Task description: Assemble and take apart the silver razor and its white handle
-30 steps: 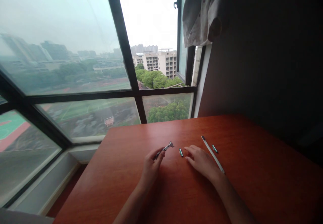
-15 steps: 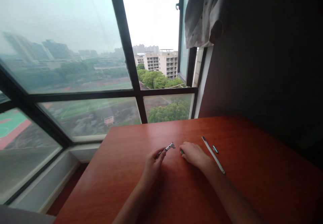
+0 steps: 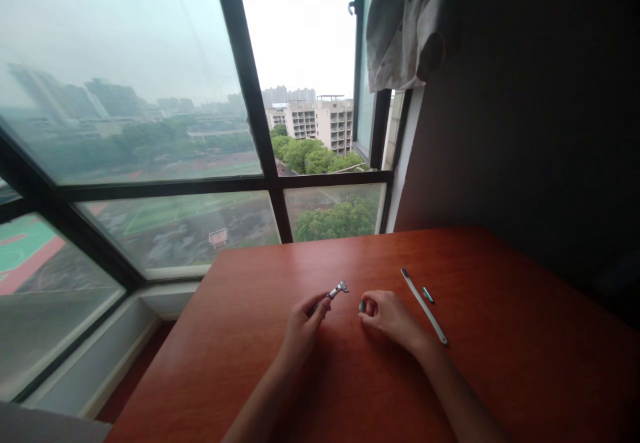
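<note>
My left hand (image 3: 303, 320) is closed around a silver razor handle (image 3: 339, 290), whose head end points up and to the right, away from my fingers. A short gap to the right, my right hand (image 3: 387, 313) pinches a small green razor cartridge (image 3: 362, 306) between thumb and fingertips, just above the tabletop; my fingers partly cover it. Beyond that hand lies a long slim white stick with a dark end, like a toothbrush (image 3: 424, 305). Beside it rests another small green cartridge (image 3: 428, 295).
Both arms reach over a reddish-brown wooden table (image 3: 240, 350). Its far edge meets a dark-framed window (image 3: 273, 183), with one pane swung open. A grey curtain (image 3: 405, 36) hangs at the upper right, and a dark wall (image 3: 500, 130) stands along the right side.
My right hand has drawn slightly toward me and turned, showing the green cartridge more plainly in its pinch. My left hand and the razor handle have hardly moved.
</note>
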